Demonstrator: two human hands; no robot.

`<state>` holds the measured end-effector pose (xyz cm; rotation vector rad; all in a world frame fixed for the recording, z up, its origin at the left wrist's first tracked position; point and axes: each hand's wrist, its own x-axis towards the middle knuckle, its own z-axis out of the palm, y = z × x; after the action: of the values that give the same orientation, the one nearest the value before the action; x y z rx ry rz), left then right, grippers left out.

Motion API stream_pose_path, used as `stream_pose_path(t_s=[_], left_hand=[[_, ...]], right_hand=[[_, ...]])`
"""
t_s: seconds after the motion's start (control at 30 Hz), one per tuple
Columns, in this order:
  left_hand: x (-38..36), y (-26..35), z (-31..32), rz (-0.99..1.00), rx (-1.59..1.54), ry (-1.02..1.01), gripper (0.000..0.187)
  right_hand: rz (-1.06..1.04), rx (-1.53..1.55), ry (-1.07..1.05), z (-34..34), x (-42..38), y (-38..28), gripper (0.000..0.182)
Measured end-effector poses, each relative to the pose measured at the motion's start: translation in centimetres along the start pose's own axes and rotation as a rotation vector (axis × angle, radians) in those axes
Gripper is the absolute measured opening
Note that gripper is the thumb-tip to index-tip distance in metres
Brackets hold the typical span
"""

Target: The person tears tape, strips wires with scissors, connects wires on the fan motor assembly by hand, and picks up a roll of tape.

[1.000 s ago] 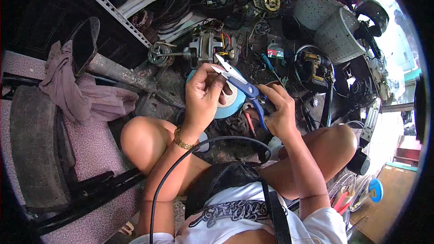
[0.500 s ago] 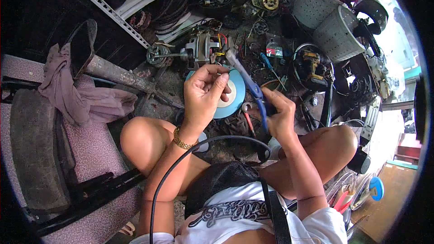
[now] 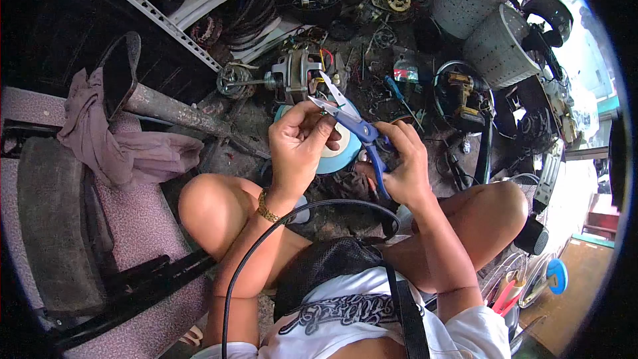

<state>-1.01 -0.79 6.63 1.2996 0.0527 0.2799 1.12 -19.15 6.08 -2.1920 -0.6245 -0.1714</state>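
Observation:
Blue-handled scissors (image 3: pixel 364 131) are gripped in my right hand (image 3: pixel 405 165), their blades parted and pointing up and left. My left hand (image 3: pixel 299 146) has its thumb and fingers pinched together beside the lower blade; what it holds is too small to make out. Beneath the hands lies a light blue disc (image 3: pixel 343 156) with a pale centre, partly hidden by them. Just beyond the blades is a metal motor (image 3: pixel 296 74) with red and yellow wires at its right side.
A blue screwdriver (image 3: pixel 397 93) and a yellow-black power drill (image 3: pixel 463 103) lie to the right. White perforated baskets (image 3: pixel 500 46) stand at the upper right. On the left are a metal post (image 3: pixel 166 108) and a mauve cloth (image 3: pixel 143 149). A black cable (image 3: pixel 266 229) arches over my lap.
The scissors have opened and their blades have turned left, close to my left fingertips. My right hand has shifted slightly left and its grip has changed.

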Motion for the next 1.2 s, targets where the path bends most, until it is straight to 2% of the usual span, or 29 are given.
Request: stream_pose_path(t_s=[0.33,0.63,1.2], left_hand=[[-0.1,0.3,0.4,0.087,0.079,0.048,0.004],[-0.3,0.1,0.5,0.123,0.189,0.073,0.003],[-0.3,-0.4,0.2,0.208,0.404,0.094,0.007]], right_hand=[[-0.067,0.014,0.068,0.2,0.1,0.3,0.051],[-0.063,-0.001,0.096,0.7,-0.6,1.3,0.058],[-0.106,-0.058,0.090,0.8,-0.4,1.7,0.059]])
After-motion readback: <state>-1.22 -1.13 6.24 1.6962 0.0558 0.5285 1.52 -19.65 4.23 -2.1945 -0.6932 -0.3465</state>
